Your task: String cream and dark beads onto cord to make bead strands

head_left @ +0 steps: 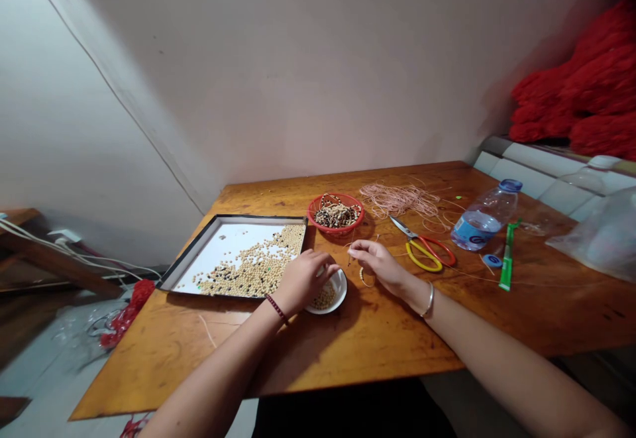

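My left hand (305, 279) reaches over a small white dish (340, 292) of beads (324, 297). Its fingers are bent and closed together at the dish, and whatever they pinch is hidden. To the right of the dish, my right hand (378, 262) pinches a thin cord (365, 284) between thumb and fingertips. A short row of pale and dark beads (362, 273) hangs on that cord below the fingers. Beside my left hand lies a shallow black-rimmed tray (209, 242), its white bottom partly covered with loose cream, black and a few green beads (248, 272).
Behind the hands stand a red basket (336, 230) of beaded strands and a heap of pink cord (400, 198). Scissors (423, 252) lie right of my right hand, then a water bottle (484, 216), a blue cap (491, 260) and a green strip (507, 259). Red yarn (581, 87) is piled far right.
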`<control>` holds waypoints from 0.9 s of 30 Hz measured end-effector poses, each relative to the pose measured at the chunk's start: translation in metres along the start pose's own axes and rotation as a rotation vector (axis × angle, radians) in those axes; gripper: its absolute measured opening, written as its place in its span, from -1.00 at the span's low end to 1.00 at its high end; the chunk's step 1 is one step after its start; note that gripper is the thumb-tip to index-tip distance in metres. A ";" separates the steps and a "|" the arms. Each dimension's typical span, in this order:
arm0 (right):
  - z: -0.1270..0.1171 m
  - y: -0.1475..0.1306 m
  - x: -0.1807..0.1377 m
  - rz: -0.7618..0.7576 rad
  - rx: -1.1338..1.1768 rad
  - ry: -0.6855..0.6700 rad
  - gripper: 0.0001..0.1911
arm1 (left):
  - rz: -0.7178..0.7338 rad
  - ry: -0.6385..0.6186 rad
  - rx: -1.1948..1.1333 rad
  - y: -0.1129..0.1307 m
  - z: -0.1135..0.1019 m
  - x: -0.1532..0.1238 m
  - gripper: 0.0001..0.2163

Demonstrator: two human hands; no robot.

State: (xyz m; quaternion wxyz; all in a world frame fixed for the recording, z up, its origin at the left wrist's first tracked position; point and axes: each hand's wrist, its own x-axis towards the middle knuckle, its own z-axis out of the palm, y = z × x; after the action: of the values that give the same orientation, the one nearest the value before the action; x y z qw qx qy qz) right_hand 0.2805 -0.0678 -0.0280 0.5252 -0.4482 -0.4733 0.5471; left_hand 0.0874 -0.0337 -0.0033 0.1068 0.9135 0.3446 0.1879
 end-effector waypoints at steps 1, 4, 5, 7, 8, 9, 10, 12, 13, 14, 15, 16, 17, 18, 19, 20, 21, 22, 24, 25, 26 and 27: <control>0.000 0.000 0.000 0.035 0.043 0.001 -0.74 | -0.027 0.032 0.042 -0.001 -0.001 0.000 -0.74; -0.001 -0.001 0.001 0.076 0.127 -0.003 -0.73 | -0.096 0.093 0.129 -0.003 -0.003 -0.001 -0.76; -0.001 -0.001 0.001 0.082 0.137 -0.004 -0.72 | -0.107 0.088 0.142 -0.004 -0.004 -0.001 -0.78; 0.000 -0.001 0.001 0.096 0.130 -0.009 -0.70 | -0.125 0.056 0.158 -0.006 -0.003 -0.003 -0.80; 0.001 -0.001 0.001 0.099 0.120 -0.013 -0.70 | -0.130 0.039 0.165 -0.006 -0.003 -0.003 -0.81; 0.001 -0.001 0.001 0.100 0.110 -0.015 -0.70 | -0.130 0.025 0.174 -0.007 -0.002 -0.004 -0.81; 0.001 -0.001 0.001 0.097 0.101 -0.013 -0.70 | -0.128 0.015 0.183 -0.007 -0.001 -0.004 -0.82; 0.002 -0.001 0.001 0.096 0.087 -0.003 -0.71 | -0.123 -0.003 0.179 -0.007 0.000 -0.005 -0.83; 0.002 -0.001 0.000 0.098 0.081 0.004 -0.70 | -0.120 -0.015 0.166 -0.006 0.000 -0.006 -0.83; 0.002 -0.001 0.000 0.101 0.078 0.011 -0.70 | -0.120 -0.029 0.149 -0.006 0.001 -0.006 -0.83; 0.002 -0.001 0.000 0.105 0.075 0.016 -0.70 | -0.121 -0.044 0.132 -0.005 0.001 -0.006 -0.82; 0.002 -0.001 0.000 0.108 0.072 0.019 -0.70 | -0.119 -0.060 0.119 -0.005 0.001 -0.007 -0.81; 0.002 -0.001 0.000 0.110 0.069 0.022 -0.70 | -0.115 -0.077 0.109 -0.004 0.001 -0.007 -0.79; 0.002 0.000 0.000 0.110 0.067 0.026 -0.70 | -0.112 -0.090 0.104 -0.004 0.001 -0.007 -0.78; 0.002 0.000 0.000 0.109 0.067 0.030 -0.71 | -0.109 -0.100 0.102 -0.004 0.002 -0.007 -0.77; 0.001 0.000 0.001 0.108 0.067 0.034 -0.71 | -0.105 -0.104 0.100 -0.004 0.003 -0.007 -0.77; 0.001 0.001 0.001 0.104 0.067 0.038 -0.71 | -0.101 -0.105 0.099 -0.005 0.003 -0.007 -0.77; 0.000 0.001 0.001 0.100 0.068 0.041 -0.72 | -0.098 -0.106 0.100 -0.005 0.004 -0.007 -0.77; -0.001 0.003 0.002 0.090 0.065 0.044 -0.73 | -0.087 -0.114 0.108 -0.005 0.006 -0.006 -0.79; -0.001 0.004 0.002 0.085 0.061 0.045 -0.73 | -0.081 -0.125 0.116 -0.005 0.006 -0.006 -0.80; -0.001 0.004 0.002 0.078 0.058 0.046 -0.73 | -0.075 -0.140 0.126 -0.004 0.006 -0.006 -0.80; -0.001 0.005 0.002 0.073 0.056 0.047 -0.73 | -0.065 -0.156 0.137 -0.004 0.006 -0.006 -0.79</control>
State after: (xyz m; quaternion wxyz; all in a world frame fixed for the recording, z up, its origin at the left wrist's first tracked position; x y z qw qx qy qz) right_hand 0.2810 -0.0658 -0.0330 0.5281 -0.4633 -0.4285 0.5682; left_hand 0.0835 -0.0355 -0.0121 0.0765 0.9188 0.3768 0.0887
